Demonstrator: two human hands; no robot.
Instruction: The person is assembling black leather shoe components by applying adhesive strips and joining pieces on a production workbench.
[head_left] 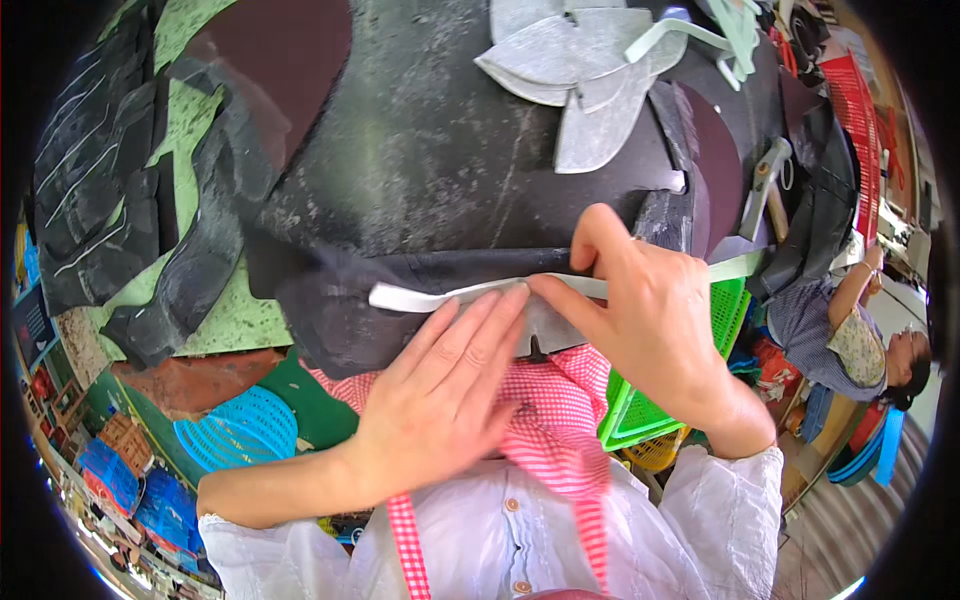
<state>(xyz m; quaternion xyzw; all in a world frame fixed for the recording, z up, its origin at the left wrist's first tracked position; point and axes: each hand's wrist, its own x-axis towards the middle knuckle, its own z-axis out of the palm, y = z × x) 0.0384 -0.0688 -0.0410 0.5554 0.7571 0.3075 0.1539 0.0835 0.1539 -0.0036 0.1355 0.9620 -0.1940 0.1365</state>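
Strip [405,300], white and narrow, lies along a dark, flat piece [335,325] at the near side of the black-topped table [410,170]. It looks light and thin, probably soft and easily bent — likely to kink or wander if held at one point alone, though hardly fragile. A hold by its edges, with fingertips spaced along its length, would suit it best; how slippery it is cannot be told. Its long axis runs left to right across the person's front, gently wavy, its blunt loose end pointing left.

The left hand [440,385] lies flat over it, fingers side by side, the fingertips against the strip and the grip clamped on nothing. The right hand [650,310] sets its thumb at the strip, index finger bent above — whether that grip pinches it, I cannot tell, since the undersides are hidden.
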